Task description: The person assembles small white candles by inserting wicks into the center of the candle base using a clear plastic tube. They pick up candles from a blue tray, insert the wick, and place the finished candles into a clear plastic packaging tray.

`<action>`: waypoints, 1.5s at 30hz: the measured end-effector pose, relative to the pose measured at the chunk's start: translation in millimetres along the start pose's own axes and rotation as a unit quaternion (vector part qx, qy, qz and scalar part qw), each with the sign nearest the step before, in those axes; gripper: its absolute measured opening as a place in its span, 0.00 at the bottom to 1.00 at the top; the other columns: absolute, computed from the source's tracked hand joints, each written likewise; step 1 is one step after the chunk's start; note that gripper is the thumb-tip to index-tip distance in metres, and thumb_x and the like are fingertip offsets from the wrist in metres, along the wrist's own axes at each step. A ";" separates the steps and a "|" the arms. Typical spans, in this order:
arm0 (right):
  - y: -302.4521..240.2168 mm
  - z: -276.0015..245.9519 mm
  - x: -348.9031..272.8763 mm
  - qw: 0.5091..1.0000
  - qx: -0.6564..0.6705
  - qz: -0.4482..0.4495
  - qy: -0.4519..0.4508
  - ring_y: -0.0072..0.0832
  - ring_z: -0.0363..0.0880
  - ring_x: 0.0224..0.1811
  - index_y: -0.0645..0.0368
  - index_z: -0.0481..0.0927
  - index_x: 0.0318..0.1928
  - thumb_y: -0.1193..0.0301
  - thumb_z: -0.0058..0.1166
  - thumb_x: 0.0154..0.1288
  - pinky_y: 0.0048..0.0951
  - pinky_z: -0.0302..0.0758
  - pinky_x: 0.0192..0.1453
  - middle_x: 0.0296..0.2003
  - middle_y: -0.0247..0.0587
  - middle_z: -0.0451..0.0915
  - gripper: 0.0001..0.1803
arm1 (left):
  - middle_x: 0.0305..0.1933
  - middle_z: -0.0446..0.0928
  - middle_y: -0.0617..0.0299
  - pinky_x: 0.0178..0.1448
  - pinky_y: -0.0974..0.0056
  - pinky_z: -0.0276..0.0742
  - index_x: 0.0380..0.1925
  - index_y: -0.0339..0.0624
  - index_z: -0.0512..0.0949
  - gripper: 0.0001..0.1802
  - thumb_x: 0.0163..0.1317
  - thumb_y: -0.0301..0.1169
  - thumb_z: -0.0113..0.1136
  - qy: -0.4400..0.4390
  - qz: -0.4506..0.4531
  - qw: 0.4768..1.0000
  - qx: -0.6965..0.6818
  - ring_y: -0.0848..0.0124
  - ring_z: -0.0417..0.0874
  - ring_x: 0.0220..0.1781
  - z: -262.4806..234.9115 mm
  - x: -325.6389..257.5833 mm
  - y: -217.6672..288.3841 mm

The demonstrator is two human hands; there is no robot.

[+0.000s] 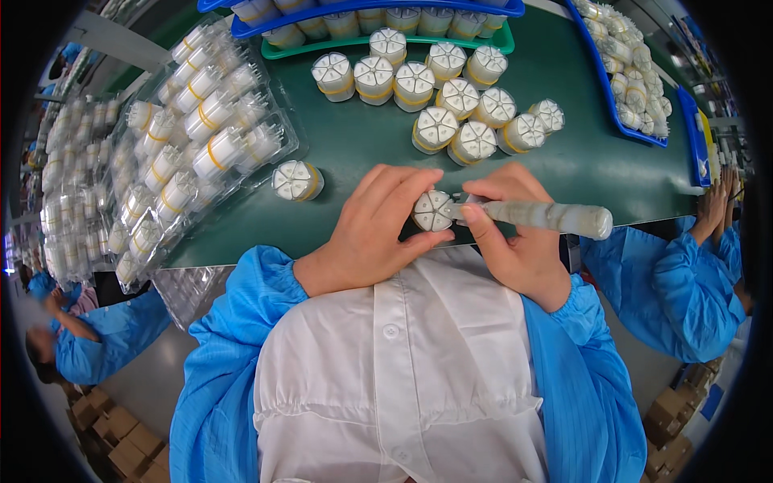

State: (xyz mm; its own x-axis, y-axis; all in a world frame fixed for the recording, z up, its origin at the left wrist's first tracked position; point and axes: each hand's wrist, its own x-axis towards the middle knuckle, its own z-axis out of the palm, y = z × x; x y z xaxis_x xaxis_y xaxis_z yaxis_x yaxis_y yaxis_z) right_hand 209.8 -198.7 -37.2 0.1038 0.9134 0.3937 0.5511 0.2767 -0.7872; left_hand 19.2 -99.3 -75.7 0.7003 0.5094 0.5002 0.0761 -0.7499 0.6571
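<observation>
My left hand (383,216) curls its fingers and thumb around a round bundle (433,210) of white wedge-shaped pieces, standing on the green table near its front edge. My right hand (519,229) grips a tool with a long, whitish, wrapped-looking handle (555,217). The tool's dark metal end meets the right side of the bundle's top; its exact shape is hidden by my fingers. A similar bundle with a yellow band (298,180) lies tilted left of my left hand. Beyond my hands stands a group of several like bundles (436,127).
Clear plastic trays (278,133) stacked with banded white bundles fill the left side. At the back are blue (515,8) and green (503,42) trays. A blue bin (600,76) of loose white parts sits at right. Co-workers in blue sleeves (692,278) work at both sides.
</observation>
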 end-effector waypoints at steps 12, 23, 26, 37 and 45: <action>2.5 -1.5 5.3 1.000 0.021 -0.016 0.015 0.30 0.78 0.32 0.67 0.82 0.44 0.77 0.65 0.65 0.31 0.74 0.33 0.36 0.44 0.78 0.10 | 0.54 0.81 0.54 0.56 0.54 0.79 0.67 0.36 0.66 0.42 0.50 0.24 0.74 -0.025 -0.026 0.998 -0.058 0.54 0.80 0.53 -6.0 -2.0 3.9; 2.5 5.8 7.2 0.998 0.043 0.033 -0.027 0.27 0.74 0.30 0.65 0.82 0.45 0.77 0.66 0.64 0.29 0.70 0.30 0.36 0.43 0.78 0.10 | 0.53 0.80 0.53 0.57 0.54 0.76 0.66 0.39 0.66 0.43 0.51 0.28 0.77 -0.026 -0.037 0.999 0.005 0.54 0.79 0.51 -6.4 1.6 6.2; 8.8 7.6 7.2 0.999 0.051 -0.006 0.005 0.28 0.75 0.31 0.65 0.82 0.46 0.78 0.65 0.64 0.29 0.72 0.33 0.35 0.43 0.78 0.11 | 0.53 0.80 0.53 0.55 0.55 0.76 0.65 0.39 0.67 0.42 0.51 0.27 0.78 -0.036 -0.062 0.997 -0.018 0.54 0.79 0.51 -3.7 -3.6 2.7; 8.8 5.0 12.5 0.998 0.052 0.019 -0.024 0.22 0.72 0.25 0.65 0.82 0.47 0.76 0.66 0.65 0.24 0.67 0.25 0.37 0.42 0.77 0.12 | 0.57 0.77 0.49 0.62 0.53 0.75 0.64 0.38 0.67 0.39 0.53 0.24 0.74 -0.033 -0.066 0.993 -0.095 0.52 0.77 0.61 -6.3 -7.3 1.7; 14.6 2.2 11.2 0.999 0.041 -0.008 0.005 0.27 0.77 0.33 0.64 0.83 0.47 0.76 0.66 0.65 0.27 0.74 0.34 0.38 0.41 0.79 0.11 | 0.57 0.78 0.49 0.62 0.55 0.75 0.65 0.39 0.66 0.40 0.53 0.24 0.75 -0.040 -0.099 0.993 -0.053 0.54 0.79 0.59 -5.6 -5.5 3.9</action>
State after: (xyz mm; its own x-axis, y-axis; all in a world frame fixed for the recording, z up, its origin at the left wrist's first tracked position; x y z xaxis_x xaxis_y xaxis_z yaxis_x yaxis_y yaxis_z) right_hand 217.3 -183.8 -45.4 0.1053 0.9056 0.4108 0.4835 0.3143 -0.8169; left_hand 11.6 -102.6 -72.8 0.7336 0.6038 0.3120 0.1453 -0.5877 0.7959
